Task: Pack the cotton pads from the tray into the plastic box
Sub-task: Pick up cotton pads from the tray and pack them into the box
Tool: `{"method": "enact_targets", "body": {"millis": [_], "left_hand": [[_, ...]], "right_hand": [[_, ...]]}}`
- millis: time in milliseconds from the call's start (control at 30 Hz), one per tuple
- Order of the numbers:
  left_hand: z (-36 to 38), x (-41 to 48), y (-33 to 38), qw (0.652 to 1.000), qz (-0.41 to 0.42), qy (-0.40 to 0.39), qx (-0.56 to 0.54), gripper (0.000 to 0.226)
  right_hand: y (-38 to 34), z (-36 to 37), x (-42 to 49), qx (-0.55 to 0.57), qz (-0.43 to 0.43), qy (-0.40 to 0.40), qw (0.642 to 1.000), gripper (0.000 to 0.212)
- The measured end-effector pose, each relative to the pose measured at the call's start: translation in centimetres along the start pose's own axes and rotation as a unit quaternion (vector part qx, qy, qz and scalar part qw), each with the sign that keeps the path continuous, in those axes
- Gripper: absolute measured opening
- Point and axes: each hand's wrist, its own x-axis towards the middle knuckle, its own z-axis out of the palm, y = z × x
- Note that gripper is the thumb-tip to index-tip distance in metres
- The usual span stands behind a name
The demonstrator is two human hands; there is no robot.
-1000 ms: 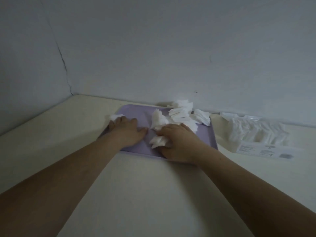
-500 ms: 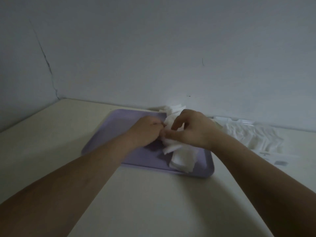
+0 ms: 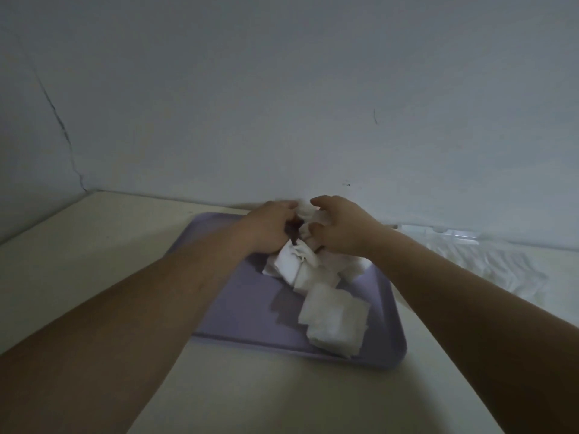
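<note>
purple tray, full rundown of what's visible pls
The tray is a flat lavender rectangle with rounded corners and a low raised rim, smooth like plastic. It lies flat on the pale table, near the wall. White cotton pads are heaped on its right half; the left half is bare. The left hand and right hand gather pads at its far end, forearms crossing above it.

A plain, dimly lit indoor corner, probably a room in a home, though the poor light leaves this uncertain. A cream tabletop (image 3: pixel 94 264) meets bare pale walls (image 3: pixel 282 89); a crack (image 3: pixel 62 133) runs down the left corner. A lilac tray (image 3: pixel 238 308) of cotton pads (image 3: pixel 335 321) suggests a household setting.
</note>
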Motion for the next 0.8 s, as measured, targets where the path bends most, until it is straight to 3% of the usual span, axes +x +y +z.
{"method": "enact_targets", "body": {"millis": [133,300,433,600,733,800], "left_hand": [[0.1,0.2,0.2,1.0,0.006,-0.013,-0.005,0.029],[0.0,-1.1,0.6,0.999,0.052,0.013,-0.008,0.034],[-0.3,-2.2,1.3,0.995,0.087,0.047,0.006,0.034],[-1.1,-4.6,2.5,0.99,0.095,0.098,-0.024,0.023],[-1.4,-7.0,2.9,0.989,0.058,0.113,-0.079,0.017],[-1.4,-8.0,3.1,0.987,0.023,0.111,-0.111,0.023]], "right_hand": [[0.8,0.1,0.2,-0.01,0.002,-0.017,1.0,0.048],[1.4,0.6,-0.2,0.008,-0.014,-0.02,1.0,0.025],[1.3,0.3,-1.2,0.029,-0.026,-0.038,0.999,0.053],[-0.3,-0.9,-3.3,0.039,-0.074,-0.027,0.996,0.04],[-1.4,-1.5,-7.2,0.015,-0.113,-0.019,0.993,0.06],[-1.8,-1.4,-8.6,-0.027,-0.136,-0.059,0.989,0.046]]}}
